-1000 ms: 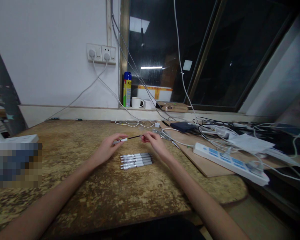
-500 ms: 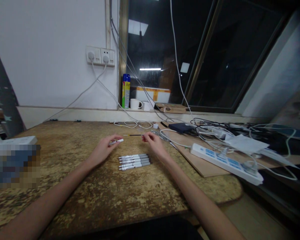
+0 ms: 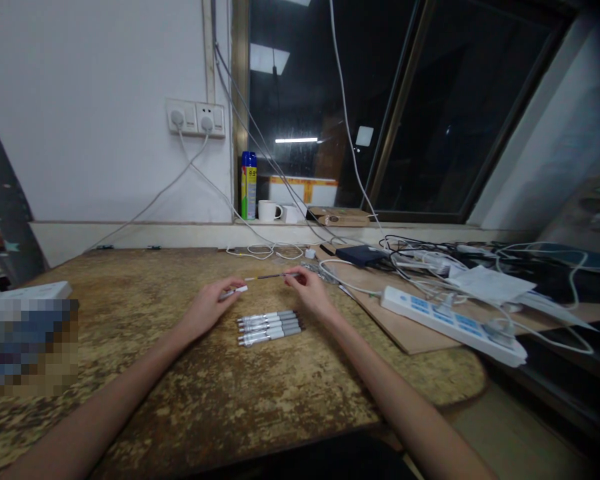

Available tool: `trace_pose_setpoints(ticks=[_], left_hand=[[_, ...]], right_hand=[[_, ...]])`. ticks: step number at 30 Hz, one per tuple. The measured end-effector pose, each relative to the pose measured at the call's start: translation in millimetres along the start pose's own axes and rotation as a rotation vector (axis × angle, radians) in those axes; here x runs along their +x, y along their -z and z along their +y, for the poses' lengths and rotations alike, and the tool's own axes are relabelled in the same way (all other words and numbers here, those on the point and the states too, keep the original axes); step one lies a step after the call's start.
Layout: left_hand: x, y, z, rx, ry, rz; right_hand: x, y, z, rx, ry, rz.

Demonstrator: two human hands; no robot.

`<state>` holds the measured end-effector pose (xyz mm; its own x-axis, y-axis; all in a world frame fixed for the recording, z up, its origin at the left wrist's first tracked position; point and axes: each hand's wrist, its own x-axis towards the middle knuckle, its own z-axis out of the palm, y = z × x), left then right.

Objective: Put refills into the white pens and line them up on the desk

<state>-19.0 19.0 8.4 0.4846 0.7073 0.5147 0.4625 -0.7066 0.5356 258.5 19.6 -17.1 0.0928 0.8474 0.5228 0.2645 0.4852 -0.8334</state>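
A short white pen barrel [image 3: 236,291] is pinched between the fingers of the left hand [image 3: 207,308], and a thin dark pen refill [image 3: 273,275] is pinched at its right end by the fingers of the right hand [image 3: 307,291]. Both hands are held low over the worn, mottled brown worktop [image 3: 220,380], just behind a row of four white-and-grey pens [image 3: 269,327] lying side by side on it.

A second ago the refill was seated in the barrel and the two were joined as one line between the hands. Now the two parts are seen apart, with a clear gap between the barrel's tip and the near end of the refill. The row of pens has stayed where it was.

To the right of the pens, a white power strip with blue-marked sockets [image 3: 453,325] lies on a thin wooden board [image 3: 405,333], among tangled white and black cables [image 3: 430,257]. Behind the pens, on the window ledge, a blue-and-yellow spray can [image 3: 249,185] stands beside a white mug [image 3: 269,211]. Print is carried on the can, but it is too small to be read. No writing can be made out on the pens or the power strip. A white double wall socket [image 3: 195,118] is mounted above the ledge.
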Motion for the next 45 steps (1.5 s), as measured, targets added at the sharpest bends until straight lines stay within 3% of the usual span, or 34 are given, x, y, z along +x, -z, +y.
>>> trace_pose_setpoints(ticks=[17, 22, 28, 37, 45], left_hand=[[3, 1.1, 7, -0.055, 0.049, 0.019], [4, 3.9, 0, -0.060, 0.062, 0.048], [5, 6.7, -11, -0.021, 0.075, 0.097], [5, 6.1, -6, -0.056, 0.079, 0.098], [6, 5.9, -6, -0.019, 0.010, 0.109]], right_hand=[[1, 4, -3, -0.035, 0.018, -0.009], [0, 4, -4, -0.013, 0.018, -0.051], [0, 4, -5, 0.027, -0.020, -0.052], [-1, 3, -9, 0.073, -0.083, -0.056], [-4, 3, -18, 0.228, -0.243, -0.031]])
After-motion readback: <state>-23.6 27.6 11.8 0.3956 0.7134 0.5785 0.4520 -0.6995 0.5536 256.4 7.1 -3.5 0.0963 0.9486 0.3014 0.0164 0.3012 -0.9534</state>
